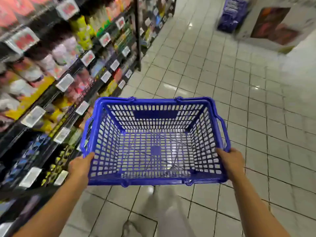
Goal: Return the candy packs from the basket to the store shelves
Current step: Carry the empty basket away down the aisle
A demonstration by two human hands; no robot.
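Note:
A blue plastic basket (102,120) hangs level in front of me, above the tiled floor. Nothing lies inside it; I see the floor through its mesh bottom. My left hand (80,165) grips the near left rim of the basket. My right hand (231,162) grips the near right rim. The store shelves (56,69) run along the left, filled with blurred colourful candy packs and white price tags.
Light tiled floor (239,100) stretches ahead and to the right. A purple display stand (231,14) and a white box with a picture (277,24) stand at the far right. My legs (167,216) show below the basket.

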